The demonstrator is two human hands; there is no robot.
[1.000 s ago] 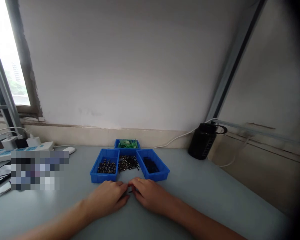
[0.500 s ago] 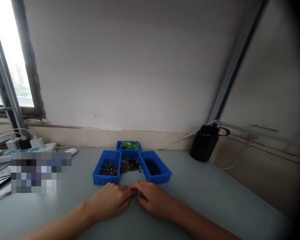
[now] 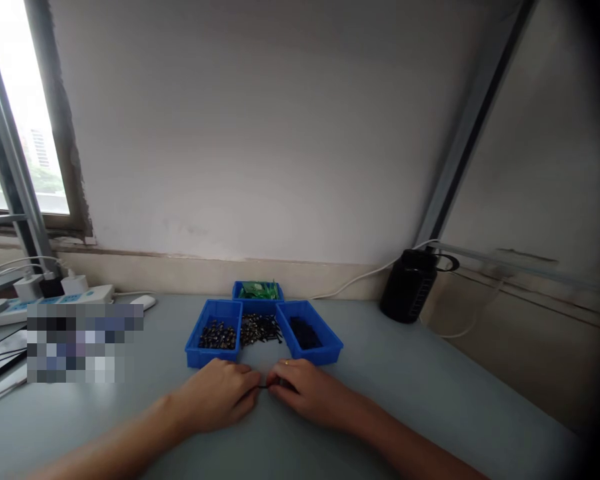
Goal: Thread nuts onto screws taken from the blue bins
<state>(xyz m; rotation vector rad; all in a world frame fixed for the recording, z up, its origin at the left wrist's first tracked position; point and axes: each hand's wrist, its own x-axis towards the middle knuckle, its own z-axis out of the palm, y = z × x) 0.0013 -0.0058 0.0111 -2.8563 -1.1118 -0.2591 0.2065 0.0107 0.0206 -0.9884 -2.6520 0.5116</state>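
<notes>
My left hand (image 3: 223, 395) and my right hand (image 3: 305, 393) face each other just above the grey table, fingertips pinched closed. Between them shows a thin dark rod-like piece (image 3: 263, 387), one end in each pinch; its ends are hidden by the fingers. In front of my left hand stands a blue bin (image 3: 195, 359) with small brass-and-dark metal parts (image 3: 217, 335). Ahead of my right hand is another blue bin (image 3: 325, 358), holding small black parts (image 3: 305, 333). Loose dark, long-shanked pieces (image 3: 265, 328) with shiny ends lie heaped between the bins.
A third blue bin (image 3: 257, 307) with green packets (image 3: 257, 290) stands behind the heap. At the right is a black bottle (image 3: 409, 287) near a white cable (image 3: 353, 285). A power strip (image 3: 95, 295) with plugs and a white mouse-like object (image 3: 145, 302) lie at the left.
My hands have drawn slightly apart, so more of the thin dark piece shows between the fingertips. The bins and the heap look the same.
</notes>
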